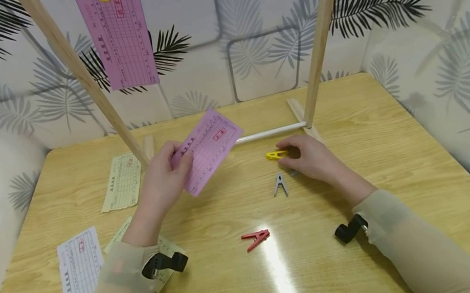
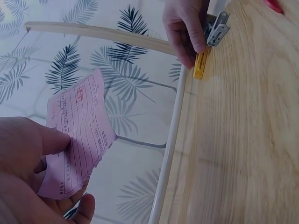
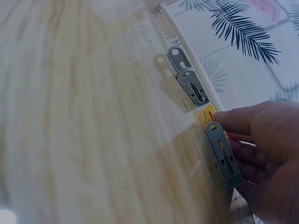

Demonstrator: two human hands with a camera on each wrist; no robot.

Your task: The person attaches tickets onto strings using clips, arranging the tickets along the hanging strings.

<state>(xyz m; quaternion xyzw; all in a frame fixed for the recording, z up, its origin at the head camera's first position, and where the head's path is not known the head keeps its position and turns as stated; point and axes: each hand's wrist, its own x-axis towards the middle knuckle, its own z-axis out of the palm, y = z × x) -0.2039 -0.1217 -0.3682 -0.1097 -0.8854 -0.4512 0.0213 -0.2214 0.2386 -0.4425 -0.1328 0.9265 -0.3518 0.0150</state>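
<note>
The wooden table (image 1: 370, 227) is filling the lower frame, with leaf-print walls behind and a wooden rack (image 1: 78, 74) rising toward the top, one pink slip (image 1: 119, 33) already hanging at upper left. Just left of centre, your left hand (image 1: 161, 182) is pinching a second pink slip (image 1: 207, 150) by its lower corner, holding it above the table. It is thin paper, light and floppy, liable to crease, so keep your hold near an edge. Right of centre, your right hand (image 1: 311, 157) is curling its fingers onto the yellow clothespin (image 1: 276, 155) lying on the table — small, stiff plastic, probably slick, best taken by the tail end so the spring opens. Whether it is lifted yet, I cannot tell. A grey clothespin (image 1: 279, 184) is lying just below it, a red clothespin (image 1: 256, 239) lower still.
</note>
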